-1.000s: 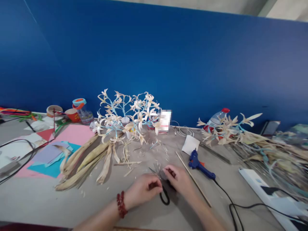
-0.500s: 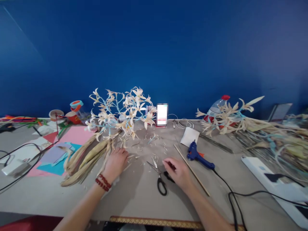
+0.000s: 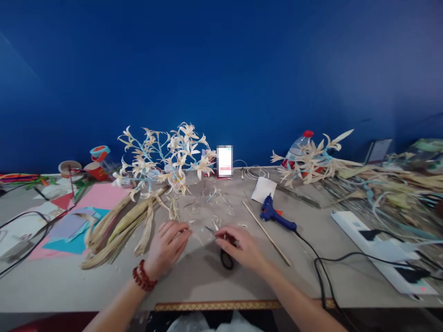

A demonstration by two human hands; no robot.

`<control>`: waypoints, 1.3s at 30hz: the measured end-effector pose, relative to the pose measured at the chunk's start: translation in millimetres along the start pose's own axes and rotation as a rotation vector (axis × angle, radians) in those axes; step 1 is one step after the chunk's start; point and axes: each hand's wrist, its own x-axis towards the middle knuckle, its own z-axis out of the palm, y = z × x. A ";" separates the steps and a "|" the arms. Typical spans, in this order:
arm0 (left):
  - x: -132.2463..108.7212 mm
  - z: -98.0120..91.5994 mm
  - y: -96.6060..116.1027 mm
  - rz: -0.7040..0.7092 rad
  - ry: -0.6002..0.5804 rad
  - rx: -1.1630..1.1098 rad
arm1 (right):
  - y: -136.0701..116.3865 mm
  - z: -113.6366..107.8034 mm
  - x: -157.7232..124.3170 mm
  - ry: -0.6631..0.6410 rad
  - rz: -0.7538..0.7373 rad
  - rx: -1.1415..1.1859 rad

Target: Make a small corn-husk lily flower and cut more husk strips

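Black-handled scissors [image 3: 227,260] lie on the table, partly covered by my right hand [image 3: 238,244], whose fingers curl together over them; whether they grip anything is hidden. My left hand [image 3: 169,244], with a red bead bracelet [image 3: 143,276] at the wrist, rests on the table with bent fingers close together, and its fingertips are too small to read. Dried husks [image 3: 128,230] lie to its left. Behind the hands stand cream husk flowers [image 3: 180,159] on pale blue stems. Small petal scraps [image 3: 216,203] are scattered between.
A blue glue gun [image 3: 277,216] lies right of a thin wooden stick [image 3: 266,234], beside a white pad [image 3: 263,189]. A white power strip [image 3: 374,253] with black cables is at the right. Coloured paper [image 3: 100,196] lies left, a phone [image 3: 224,161] stands at the back.
My right hand has moved over the scissors and now hides much of them. My left hand has shifted nearer to me, uncovering a husk piece. The view has turned slightly right.
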 end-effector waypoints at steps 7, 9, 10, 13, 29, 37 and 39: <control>-19.9 7.8 17.2 0.155 0.113 -0.038 | -33.6 34.3 -11.6 -0.170 0.326 0.772; -17.6 11.8 24.3 0.131 0.165 -0.069 | -35.3 38.3 -14.6 -0.107 0.340 0.804; -15.7 14.2 29.1 0.089 0.222 -0.099 | -34.9 39.2 -16.1 -0.070 0.334 0.805; -9.9 22.1 48.2 -0.259 0.447 -0.294 | -30.6 40.7 -20.2 0.026 0.308 0.775; -16.4 41.8 76.2 -0.913 0.321 -1.197 | -3.2 19.3 -40.5 0.206 0.061 -0.546; -14.6 42.7 75.4 -0.999 0.291 -1.398 | 2.7 18.9 -49.5 0.094 0.169 -0.859; -14.8 41.8 75.5 -1.009 0.290 -1.404 | 0.5 13.7 -46.6 0.072 0.221 -0.864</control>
